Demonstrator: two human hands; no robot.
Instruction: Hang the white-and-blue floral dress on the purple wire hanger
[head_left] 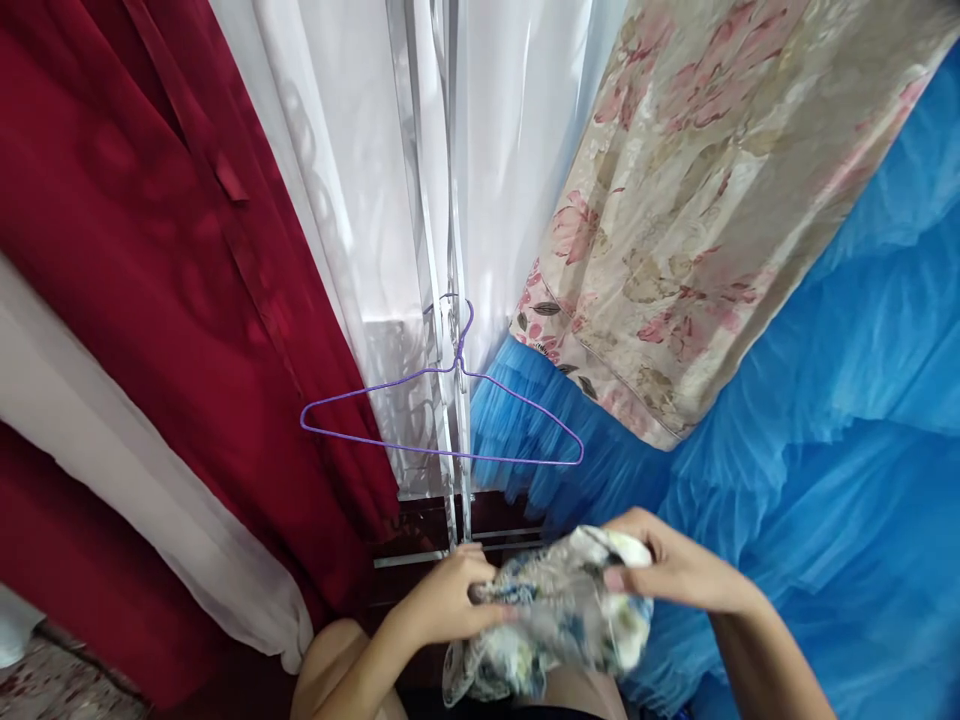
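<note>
My left hand (447, 598) and my right hand (670, 568) both grip a crumpled white cloth with blue and green floral print (559, 620), held low in front of me. The fingers of each hand are curled into the fabric at its left and right ends. Above the hands, a purple wire hanger (442, 415) hangs by its hook on a shiny metal rack pole (450, 300). The hanger carries nothing.
A dark red garment (165, 300) hangs at the left, a sheer white one (360, 150) in the middle. A beige floral fabric (712, 200) hangs at the right over a frilly blue tulle garment (825, 450). My knee (337, 660) shows at the bottom.
</note>
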